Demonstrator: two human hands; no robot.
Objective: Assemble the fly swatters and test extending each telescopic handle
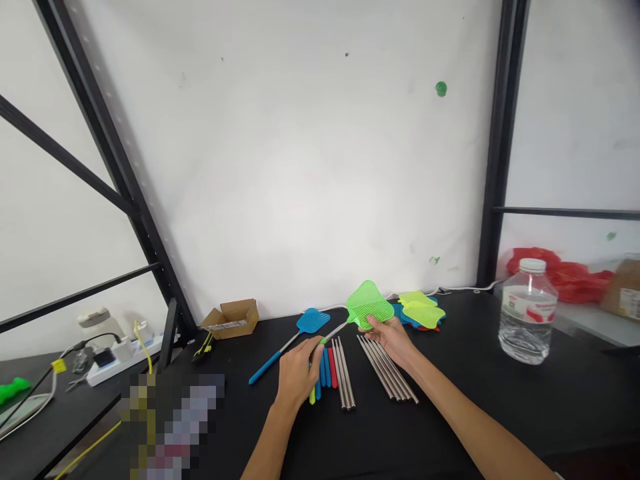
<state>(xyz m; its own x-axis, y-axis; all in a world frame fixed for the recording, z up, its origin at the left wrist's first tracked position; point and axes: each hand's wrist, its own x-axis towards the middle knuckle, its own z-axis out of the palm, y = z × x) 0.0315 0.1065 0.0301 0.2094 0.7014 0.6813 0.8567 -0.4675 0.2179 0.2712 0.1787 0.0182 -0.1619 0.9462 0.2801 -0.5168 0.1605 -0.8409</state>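
A green fly swatter (371, 305) with a metal rod is held between both hands. My left hand (300, 370) is closed round its green handle end. My right hand (387, 337) pinches the lower edge of its mesh head. To the left lies a blue fly swatter (313, 321) on the black table. Below my hands are coloured handles (328, 368) in blue, red and yellow-green, partly covered by my left hand. Metal rods (343, 377) lie beside them, and another row of metal rods (387, 370) is under my right hand. Behind it sits a pile of swatter heads (421, 309).
An open cardboard box (233, 319) stands at the back left of the black table (450, 413). At the right is a large water bottle (528, 313), with a red plastic bag (565, 273) behind it. A power strip (125, 360) with cables lies far left. Black metal posts (497, 140) frame the wall.
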